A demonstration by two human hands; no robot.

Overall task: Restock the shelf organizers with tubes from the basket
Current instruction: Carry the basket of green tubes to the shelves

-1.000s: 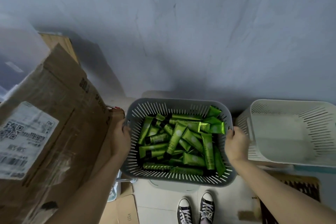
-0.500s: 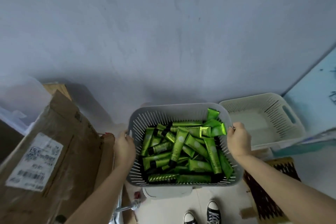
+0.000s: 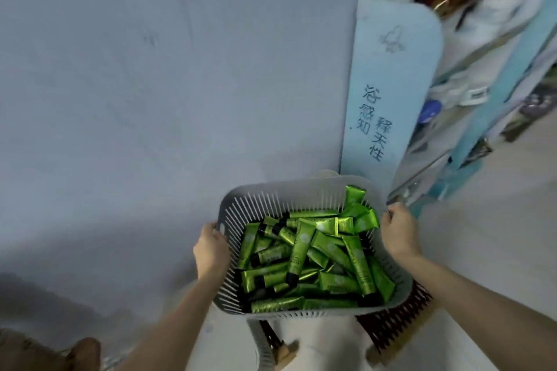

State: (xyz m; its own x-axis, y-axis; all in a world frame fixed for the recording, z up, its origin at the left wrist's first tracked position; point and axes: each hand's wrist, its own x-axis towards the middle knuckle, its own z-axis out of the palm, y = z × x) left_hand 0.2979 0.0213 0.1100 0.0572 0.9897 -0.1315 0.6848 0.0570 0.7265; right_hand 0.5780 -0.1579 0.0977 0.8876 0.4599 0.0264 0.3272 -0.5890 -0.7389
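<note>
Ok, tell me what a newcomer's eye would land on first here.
Shiny green tubes with black caps fill the grey slatted plastic basket at lower centre. The left hand and right hand grip its opposite sides. Behind it stands a pale blue board with dark characters.

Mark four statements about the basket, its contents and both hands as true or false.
1. The left hand grips the left rim of the grey slotted plastic basket. True.
2. The right hand hangs free, holding nothing. False: its fingers grip the basket's right rim.
3. The basket is empty. False: it holds a heap of shiny green tubes with black caps.
4. A pale blue panel with black handwritten characters stands behind the basket. True.
</note>
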